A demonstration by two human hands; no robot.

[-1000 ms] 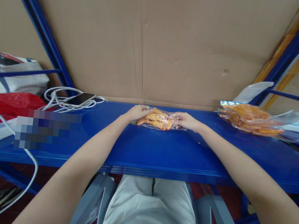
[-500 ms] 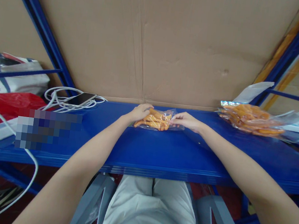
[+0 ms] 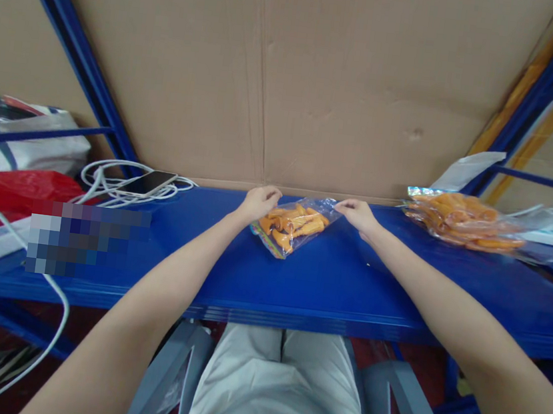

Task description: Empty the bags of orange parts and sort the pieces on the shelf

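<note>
Bag (image 3: 305,222) near back edge of tabletop (image 3: 296,290)
My right hand (image 3: 359,216) pinched it, couldn't tell if left hand (image 3: 260,202) did; light tension seemed best.

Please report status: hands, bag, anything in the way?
Left hand at left edge of bag, grip unclear; right hand pinching its far right corner. Orange pieces inside; bag slanted on blue table. Phone left, orange packs right, both apart.
</note>
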